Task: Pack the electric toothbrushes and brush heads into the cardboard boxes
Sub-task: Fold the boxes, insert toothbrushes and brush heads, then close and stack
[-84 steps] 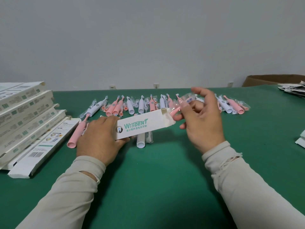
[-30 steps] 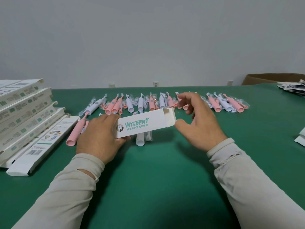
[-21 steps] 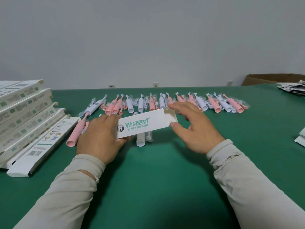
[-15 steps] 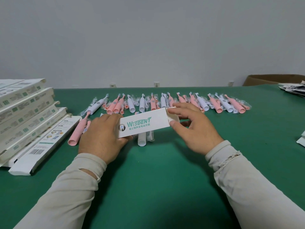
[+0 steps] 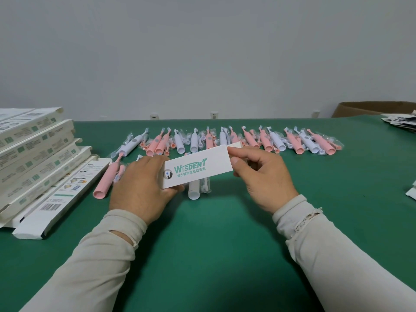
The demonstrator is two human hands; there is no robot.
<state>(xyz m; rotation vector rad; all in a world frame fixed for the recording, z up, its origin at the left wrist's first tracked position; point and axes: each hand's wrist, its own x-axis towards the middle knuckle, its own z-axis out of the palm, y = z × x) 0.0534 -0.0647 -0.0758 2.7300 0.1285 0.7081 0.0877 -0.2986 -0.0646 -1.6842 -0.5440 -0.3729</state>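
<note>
A white Wisdent cardboard box [image 5: 200, 168] hangs just above the green table, held at both ends. My left hand [image 5: 140, 188] grips its left end. My right hand [image 5: 262, 176] pinches the right end, thumb on the front face and fingers on the end flap [image 5: 235, 145]. Behind the box lies a long row of pink and white electric toothbrushes and bagged brush heads [image 5: 247, 140]. A white toothbrush handle [image 5: 194, 190] shows under the box. A pink toothbrush [image 5: 107, 180] lies to the left of my left hand.
Stacked white cardboard boxes [image 5: 33, 154] stand at the left edge, with one flat box [image 5: 60, 197] lying beside them. A brown carton [image 5: 373, 108] and loose paper sheets [image 5: 400, 122] sit at the far right. White sheets [image 5: 412, 191] poke in at the right edge.
My right hand dropped a pink brush head piece into the box's open right end, then came back and folded the end flap. It now pinches that end.
</note>
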